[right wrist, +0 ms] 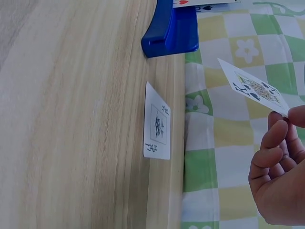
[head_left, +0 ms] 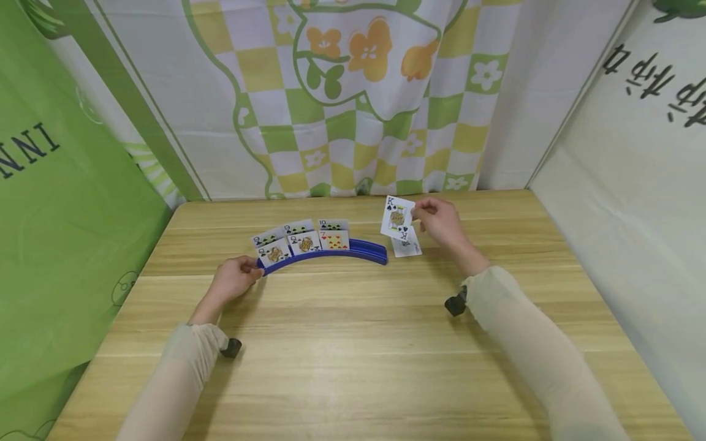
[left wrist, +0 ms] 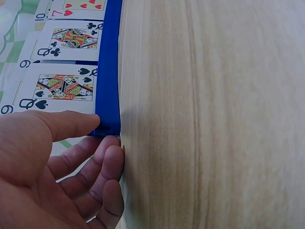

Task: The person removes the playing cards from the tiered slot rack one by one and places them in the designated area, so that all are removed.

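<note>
Wooden table (head_left: 342, 361), left hand (head_left: 234, 278) pinching rack (head_left: 369, 250), right hand (head_left: 443, 224) pinching king (head_left: 397, 217) — loose card (right wrist: 157, 125) unobscured only from right wrist.

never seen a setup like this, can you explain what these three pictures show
No machine here, just a person's bare left hand and right hand. The wide picture is from a camera worn on the head; the two close ones are from wrist cameras, one per arm. On the wooden table is a curved blue card holder with playing cards standing in two rows. The left hand holds its end, the right hand pinches a king, and another card lies on the table.
</note>
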A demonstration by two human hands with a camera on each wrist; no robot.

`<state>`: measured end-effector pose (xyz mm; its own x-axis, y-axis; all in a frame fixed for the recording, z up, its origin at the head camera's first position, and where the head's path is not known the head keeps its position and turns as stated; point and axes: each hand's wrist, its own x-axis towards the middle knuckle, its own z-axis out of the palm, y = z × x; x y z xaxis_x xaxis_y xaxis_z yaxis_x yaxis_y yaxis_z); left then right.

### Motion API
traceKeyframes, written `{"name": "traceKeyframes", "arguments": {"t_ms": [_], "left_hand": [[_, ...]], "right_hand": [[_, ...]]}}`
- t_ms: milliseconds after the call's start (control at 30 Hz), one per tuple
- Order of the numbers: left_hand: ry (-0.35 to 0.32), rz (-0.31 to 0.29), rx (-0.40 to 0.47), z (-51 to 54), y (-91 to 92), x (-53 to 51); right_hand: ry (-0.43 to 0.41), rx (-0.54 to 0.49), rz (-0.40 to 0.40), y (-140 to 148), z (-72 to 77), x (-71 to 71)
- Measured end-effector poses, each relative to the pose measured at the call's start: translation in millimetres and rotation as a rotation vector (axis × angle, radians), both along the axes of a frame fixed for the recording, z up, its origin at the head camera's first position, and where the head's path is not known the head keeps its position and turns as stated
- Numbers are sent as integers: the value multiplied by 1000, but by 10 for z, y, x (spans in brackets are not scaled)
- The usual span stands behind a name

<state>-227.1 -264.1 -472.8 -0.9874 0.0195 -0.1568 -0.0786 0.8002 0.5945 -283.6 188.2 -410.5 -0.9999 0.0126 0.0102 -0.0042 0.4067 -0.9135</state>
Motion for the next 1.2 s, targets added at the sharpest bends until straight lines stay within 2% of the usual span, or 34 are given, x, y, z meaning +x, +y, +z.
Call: {"name": "traceKeyframes", "arguments": {"t_ms": [333,1200], "left_hand": [[4,0,4,-6,2,2],[19,-4,13,-8,-2,9]], "right_hand": [[-31,15,-28,91,12,-25],[-85,73,-42,388,-106,-95]]}}
